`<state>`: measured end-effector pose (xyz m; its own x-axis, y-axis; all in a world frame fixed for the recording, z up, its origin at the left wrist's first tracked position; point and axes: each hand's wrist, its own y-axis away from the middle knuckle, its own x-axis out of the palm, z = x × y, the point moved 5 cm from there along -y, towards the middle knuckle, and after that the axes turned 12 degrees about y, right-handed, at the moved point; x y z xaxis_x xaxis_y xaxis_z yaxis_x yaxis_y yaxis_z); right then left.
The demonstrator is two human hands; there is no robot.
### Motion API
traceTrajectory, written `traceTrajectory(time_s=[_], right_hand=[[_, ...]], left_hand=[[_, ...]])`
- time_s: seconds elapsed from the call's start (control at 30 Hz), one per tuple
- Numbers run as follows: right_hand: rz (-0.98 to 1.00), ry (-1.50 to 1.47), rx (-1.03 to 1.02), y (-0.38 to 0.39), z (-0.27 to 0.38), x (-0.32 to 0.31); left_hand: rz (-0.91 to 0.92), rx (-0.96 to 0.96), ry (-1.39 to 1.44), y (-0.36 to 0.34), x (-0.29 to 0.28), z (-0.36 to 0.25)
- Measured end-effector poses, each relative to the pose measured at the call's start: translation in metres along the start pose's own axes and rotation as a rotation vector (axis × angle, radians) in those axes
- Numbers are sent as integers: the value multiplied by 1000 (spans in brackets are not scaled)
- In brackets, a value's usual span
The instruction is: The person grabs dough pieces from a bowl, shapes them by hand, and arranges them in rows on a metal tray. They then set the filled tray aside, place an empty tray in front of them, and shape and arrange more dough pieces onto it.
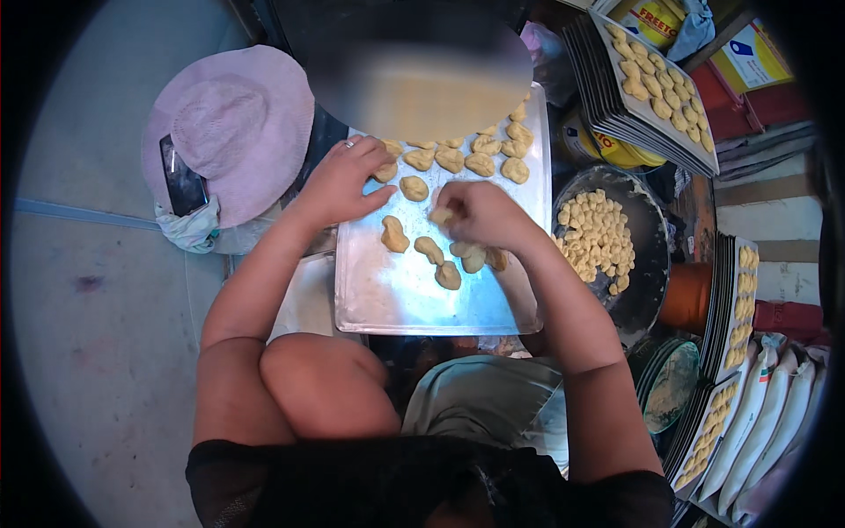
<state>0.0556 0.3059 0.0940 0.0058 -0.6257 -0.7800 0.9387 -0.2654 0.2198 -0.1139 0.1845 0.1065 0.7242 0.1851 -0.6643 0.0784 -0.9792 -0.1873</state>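
Note:
A metal baking tray (370, 304) lies in front of me, its far part carrying rows of pale yellow dough pieces (450, 158). At the tray's left edge, my left hand (348, 180) has its fingers curled over one dough piece (385, 172), the thumb on its near side. My right hand (482, 214), slightly blurred, pinches another dough piece (443, 215) over the middle of the tray. A single lump (414, 187) sits between the hands. Several loose, uneven pieces (429, 250) are scattered nearer to me, some partly under my right hand.
Right of the tray stands a round dark basin (647, 264) with many small dough lumps (598, 233). Stacked trays of shaped dough (651, 79) rise at the far right, with more stacks (744, 304) nearer. A pink hat (224, 114) and a phone (182, 176) lie at left.

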Motion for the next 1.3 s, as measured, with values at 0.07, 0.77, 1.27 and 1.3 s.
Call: traceTrajectory(time_s=[0.07, 0.77, 1.27, 1.3], right_hand=[[-220, 2, 106, -7, -13, -12], [223, -93, -101, 21, -44, -5], [-210, -114, 199, 46, -65, -31], [-277, -108, 223, 48, -66, -37]], left_hand=[[-160, 241, -209, -7, 7, -19], [69, 196, -368, -43, 68, -21], [98, 306, -349, -67, 102, -43], [93, 276, -353, -69, 103, -44]])
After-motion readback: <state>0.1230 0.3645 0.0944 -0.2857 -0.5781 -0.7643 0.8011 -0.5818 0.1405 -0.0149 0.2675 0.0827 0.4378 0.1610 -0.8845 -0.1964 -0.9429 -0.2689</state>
